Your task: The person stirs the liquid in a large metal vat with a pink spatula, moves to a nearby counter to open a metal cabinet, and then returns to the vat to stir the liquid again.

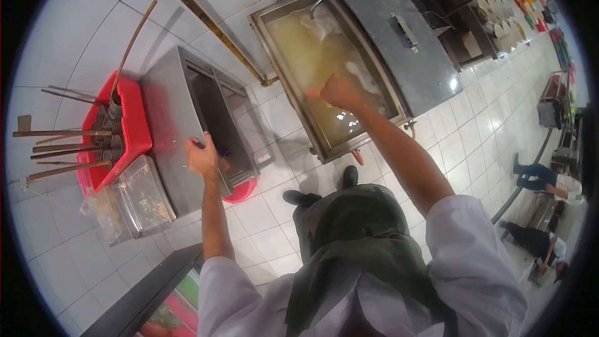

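Gripping an orange item [312, 92] over the vat [365, 137], right hand [342, 93] was fisted; item seemed light, slippery, best held at its end. Left hand [203, 158] sat half-curled on cabinet [163, 109] edge, hold unclear.

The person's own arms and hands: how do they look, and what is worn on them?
The left sleeve and right sleeve are white, loose and creased, ending near the elbows. Below them the forearms are bare. The left hand and right hand wear no gloves.
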Available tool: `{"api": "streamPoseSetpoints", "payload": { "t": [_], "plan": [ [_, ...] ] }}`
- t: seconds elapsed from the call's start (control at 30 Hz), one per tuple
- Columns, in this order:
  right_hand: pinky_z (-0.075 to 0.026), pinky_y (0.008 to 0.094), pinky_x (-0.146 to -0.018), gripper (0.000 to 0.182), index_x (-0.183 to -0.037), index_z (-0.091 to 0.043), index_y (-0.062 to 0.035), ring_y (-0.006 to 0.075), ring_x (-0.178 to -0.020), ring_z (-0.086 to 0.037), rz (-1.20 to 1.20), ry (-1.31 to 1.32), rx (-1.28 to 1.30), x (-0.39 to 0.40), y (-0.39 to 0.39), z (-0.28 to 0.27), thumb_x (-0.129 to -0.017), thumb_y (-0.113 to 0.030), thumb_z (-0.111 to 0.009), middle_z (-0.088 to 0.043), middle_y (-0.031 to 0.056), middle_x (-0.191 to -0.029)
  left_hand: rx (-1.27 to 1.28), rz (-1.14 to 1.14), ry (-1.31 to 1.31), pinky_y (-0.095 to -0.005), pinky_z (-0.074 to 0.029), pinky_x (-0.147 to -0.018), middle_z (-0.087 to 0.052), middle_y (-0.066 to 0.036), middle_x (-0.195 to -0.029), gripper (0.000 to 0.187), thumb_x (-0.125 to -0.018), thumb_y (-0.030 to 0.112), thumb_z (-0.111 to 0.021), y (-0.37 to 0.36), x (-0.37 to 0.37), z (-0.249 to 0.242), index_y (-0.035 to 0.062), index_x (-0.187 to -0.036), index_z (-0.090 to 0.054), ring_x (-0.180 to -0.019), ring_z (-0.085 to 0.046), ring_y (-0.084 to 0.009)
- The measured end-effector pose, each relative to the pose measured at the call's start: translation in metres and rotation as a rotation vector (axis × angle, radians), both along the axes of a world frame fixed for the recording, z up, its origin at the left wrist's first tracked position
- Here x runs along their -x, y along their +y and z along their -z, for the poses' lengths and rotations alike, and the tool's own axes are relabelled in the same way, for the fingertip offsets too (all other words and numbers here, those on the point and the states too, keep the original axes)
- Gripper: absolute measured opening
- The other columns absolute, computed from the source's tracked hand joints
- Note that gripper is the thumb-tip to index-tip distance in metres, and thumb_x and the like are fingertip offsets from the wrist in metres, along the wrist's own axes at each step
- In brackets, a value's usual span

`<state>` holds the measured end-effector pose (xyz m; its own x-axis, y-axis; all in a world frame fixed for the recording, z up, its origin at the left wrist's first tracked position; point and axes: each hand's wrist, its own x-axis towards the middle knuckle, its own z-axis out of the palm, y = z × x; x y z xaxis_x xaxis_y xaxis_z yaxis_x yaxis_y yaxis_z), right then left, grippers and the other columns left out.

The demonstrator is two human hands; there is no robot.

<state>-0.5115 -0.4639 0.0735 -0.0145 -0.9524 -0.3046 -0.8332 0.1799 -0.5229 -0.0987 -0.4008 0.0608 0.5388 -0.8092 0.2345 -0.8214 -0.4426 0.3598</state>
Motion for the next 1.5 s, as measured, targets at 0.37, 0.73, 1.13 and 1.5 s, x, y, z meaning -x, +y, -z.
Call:
{"api": "streamPoseSetpoints", "payload": {
  "t": [0.37,0.73,1.13,1.5],
  "plan": [
    [-0.053,0.0418,-0.067,0.04,-0.088,-0.073,0.003,0.0336,-0.073,-0.07,0.13,-0.216,-0.148,0.017,0.106,-0.046,-0.082,-0.036,-0.067,-0.07,0.0224,-0.078,0.047,0.029,-0.018,-0.0443,-0.047,-0.07,-0.06,-0.01,-0.083,0.04,-0.083,0.044,-0.071,0.002,0.003,-0.003,0.0074,-0.088,-0.055,-0.076,-0.061,-0.0311],
    [-0.035,0.0305,-0.038,0.03,-0.102,-0.071,0.0041,0.014,-0.044,-0.05,0.565,-0.559,-0.277,0.011,0.085,-0.014,-0.084,-0.006,-0.048,-0.059,0.0081,-0.063,-0.009,-0.019,0.027,-0.0441,-0.047,-0.074,-0.061,-0.01,-0.087,0.04,-0.083,0.044,-0.071,-0.001,-0.001,0.0,0.0085,-0.09,-0.055,-0.082,-0.062,-0.0326],
    [-0.031,0.0294,-0.037,0.018,-0.087,-0.066,0.0018,0.0114,-0.044,-0.045,0.565,-0.767,-0.079,-0.046,-0.06,-0.002,-0.089,-0.011,-0.054,-0.054,0.0045,-0.062,-0.002,-0.028,0.018,-0.0438,-0.047,-0.069,-0.06,-0.008,-0.084,0.038,-0.082,0.043,-0.071,-0.007,-0.003,-0.004,0.0096,-0.088,-0.055,-0.075,-0.061,-0.0307],
    [-0.031,0.0338,-0.039,0.016,-0.069,-0.06,0.0008,0.016,-0.043,-0.047,0.368,-0.565,-0.155,-0.049,-0.238,0.022,-0.081,-0.008,-0.057,-0.055,0.007,-0.058,0.001,-0.029,0.06,-0.0407,-0.046,-0.068,-0.059,-0.007,-0.08,0.038,-0.081,0.045,-0.071,-0.009,-0.018,0.009,0.0104,-0.088,-0.056,-0.074,-0.06,-0.0276]
  ]
}}
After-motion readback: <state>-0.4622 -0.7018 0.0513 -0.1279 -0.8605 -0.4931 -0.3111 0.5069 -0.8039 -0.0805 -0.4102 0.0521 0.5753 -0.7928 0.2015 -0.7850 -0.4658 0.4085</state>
